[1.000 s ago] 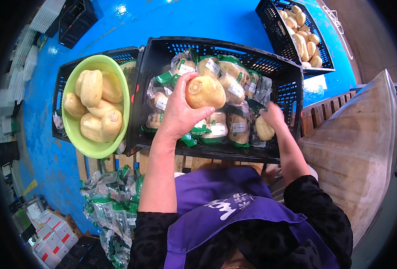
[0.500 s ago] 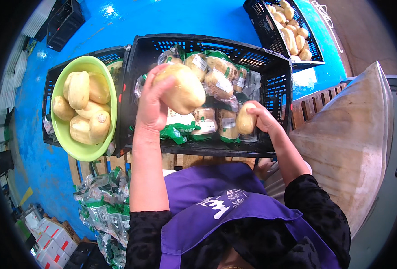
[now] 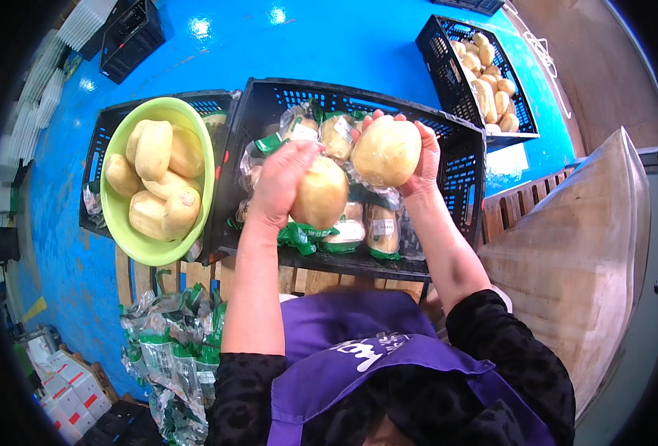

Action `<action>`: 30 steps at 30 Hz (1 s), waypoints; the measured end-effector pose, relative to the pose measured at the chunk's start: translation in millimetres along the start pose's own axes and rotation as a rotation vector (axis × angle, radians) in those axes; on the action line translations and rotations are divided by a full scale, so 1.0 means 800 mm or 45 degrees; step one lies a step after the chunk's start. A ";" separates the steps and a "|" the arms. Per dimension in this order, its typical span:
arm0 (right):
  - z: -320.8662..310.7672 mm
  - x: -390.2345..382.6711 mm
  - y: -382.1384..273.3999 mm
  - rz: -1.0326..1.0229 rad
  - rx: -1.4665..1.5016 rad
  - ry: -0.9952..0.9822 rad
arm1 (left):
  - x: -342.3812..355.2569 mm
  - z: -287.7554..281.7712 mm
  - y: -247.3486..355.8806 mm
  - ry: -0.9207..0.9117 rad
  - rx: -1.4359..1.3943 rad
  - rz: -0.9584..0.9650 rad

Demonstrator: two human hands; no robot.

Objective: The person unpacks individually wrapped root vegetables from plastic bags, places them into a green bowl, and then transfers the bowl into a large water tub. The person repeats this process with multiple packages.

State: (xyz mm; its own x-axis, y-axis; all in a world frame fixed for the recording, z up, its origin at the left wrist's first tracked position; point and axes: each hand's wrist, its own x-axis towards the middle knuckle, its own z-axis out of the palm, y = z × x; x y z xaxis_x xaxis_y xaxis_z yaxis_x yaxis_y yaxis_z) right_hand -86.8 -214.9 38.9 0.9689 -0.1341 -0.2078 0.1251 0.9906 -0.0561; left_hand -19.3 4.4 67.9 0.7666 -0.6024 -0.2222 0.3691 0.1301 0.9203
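My left hand [image 3: 278, 184] is closed round a pale, rounded lotus root segment [image 3: 321, 195], its fingers over the top. To the right, my right hand [image 3: 427, 162] grips another lotus root segment [image 3: 386, 153] from behind and the side, palm toward me. Both roots are held apart above a black crate [image 3: 455, 149]. Inside that crate lie bagged lotus roots [image 3: 337, 135] in clear film with green print and white labels. A light green basin [image 3: 208, 175] to the left holds several bare lotus root segments [image 3: 154, 149].
The basin rests on a second black crate [image 3: 91, 167]. Another black crate [image 3: 439, 67] of pale roots stands on the blue floor at far right. Green-printed plastic bags [image 3: 169, 349] hang at near left beside the wooden pallet [image 3: 310, 281]. A sheet-draped bulk [image 3: 567, 245] stands at right.
My right hand has lifted its lotus root up and leftward from the crate's near right. My left hand has lowered its root and moved slightly right. The whole view has shifted a little.
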 end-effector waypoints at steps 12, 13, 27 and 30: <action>0.050 0.035 0.037 -0.043 -0.967 -0.273 | -0.009 -0.011 0.004 -0.055 -0.165 -0.122; 0.058 0.029 0.034 -0.013 -1.138 -0.341 | -0.008 -0.014 0.008 -0.026 -0.272 -0.157; 0.147 0.115 0.119 0.520 -1.330 0.016 | 0.018 -0.055 0.006 0.758 -0.037 0.085; 0.167 0.134 0.165 0.645 -1.597 -0.073 | 0.006 -0.055 0.029 0.949 0.154 0.106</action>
State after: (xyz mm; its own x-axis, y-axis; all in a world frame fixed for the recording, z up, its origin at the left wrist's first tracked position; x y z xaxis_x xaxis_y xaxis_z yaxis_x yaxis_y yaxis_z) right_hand 62.4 -95.1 139.7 0.8615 0.2670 -0.4319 -0.4927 0.2335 -0.8383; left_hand 16.0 39.3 73.7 0.9574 0.1028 -0.2698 0.2671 0.0391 0.9629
